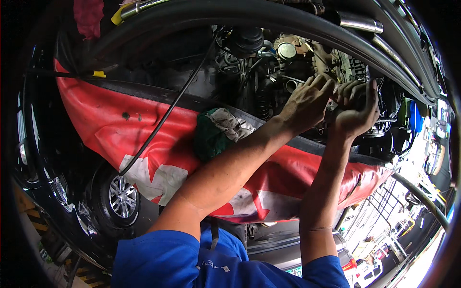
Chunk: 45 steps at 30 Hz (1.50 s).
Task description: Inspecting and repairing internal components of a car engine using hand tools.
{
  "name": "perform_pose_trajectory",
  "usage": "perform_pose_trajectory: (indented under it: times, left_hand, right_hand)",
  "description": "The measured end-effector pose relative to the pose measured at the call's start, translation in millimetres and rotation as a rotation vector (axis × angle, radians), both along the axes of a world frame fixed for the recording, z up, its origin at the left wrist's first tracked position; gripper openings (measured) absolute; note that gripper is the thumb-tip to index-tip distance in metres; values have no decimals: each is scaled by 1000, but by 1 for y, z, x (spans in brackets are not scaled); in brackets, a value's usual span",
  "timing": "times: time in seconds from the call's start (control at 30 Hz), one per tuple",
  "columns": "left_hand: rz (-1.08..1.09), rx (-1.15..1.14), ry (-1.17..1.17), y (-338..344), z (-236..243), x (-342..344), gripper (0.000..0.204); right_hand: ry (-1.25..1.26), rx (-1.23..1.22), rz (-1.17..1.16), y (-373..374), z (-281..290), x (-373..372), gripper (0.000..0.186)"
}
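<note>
Both arms reach over a red and white fender cover (192,137) into a car's engine bay (331,60). My left hand (309,103) is closed, its fingers curled down beside the engine; what they grip, if anything, is hidden. Close to its right, my right hand (355,108) is curled with the thumb raised. Its palm side faces me, and I cannot make out what lies in its fingers. Just beyond the left hand is a round silvery cap (286,51) on the engine. A black corrugated hose (263,98) runs down left of that hand.
A green and grey rag bundle (218,129) lies on the cover under my left forearm. A thin black rod (168,108) slants across the left side. The raised hood's edge (240,12) arches overhead. A wheel (121,197) shows at lower left, another vehicle (283,247) behind me.
</note>
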<state>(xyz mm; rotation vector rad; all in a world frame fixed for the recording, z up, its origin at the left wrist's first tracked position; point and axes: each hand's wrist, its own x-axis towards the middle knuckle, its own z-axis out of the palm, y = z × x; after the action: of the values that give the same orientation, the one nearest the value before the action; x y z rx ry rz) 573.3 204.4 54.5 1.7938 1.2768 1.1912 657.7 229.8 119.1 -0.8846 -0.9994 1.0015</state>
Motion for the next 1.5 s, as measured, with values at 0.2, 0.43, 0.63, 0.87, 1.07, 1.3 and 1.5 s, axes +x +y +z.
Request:
perform_pose_trajectory:
  times: [0.2, 0.43, 0.63, 0.87, 1.07, 1.3, 1.5]
  left_hand:
    - [-60, -99, -15, 2, 0, -1, 36]
    - [69, -45, -7, 1, -3, 3, 33]
    - [104, 82, -20, 3, -15, 6, 25]
    - [113, 119, 86, 5, -21, 3, 27]
    - [125, 70, 134, 7, -26, 7, 29]
    - [101, 33, 158, 7, -35, 3, 34]
    - [83, -41, 90, 6, -25, 4, 32]
  right_hand:
    - [126, -65, 213, 6, 5, 6, 41]
    - [237, -269, 101, 4, 2, 0, 36]
    - [242, -192, 409, 11, -4, 12, 42]
    - [306, -282, 451, 15, -28, 24, 35]
    - [338, -203, 620, 19, -33, 31, 32]
    - [336, -479, 282, 14, -17, 12, 41]
    - [299, -226, 607, 19, -33, 28, 41]
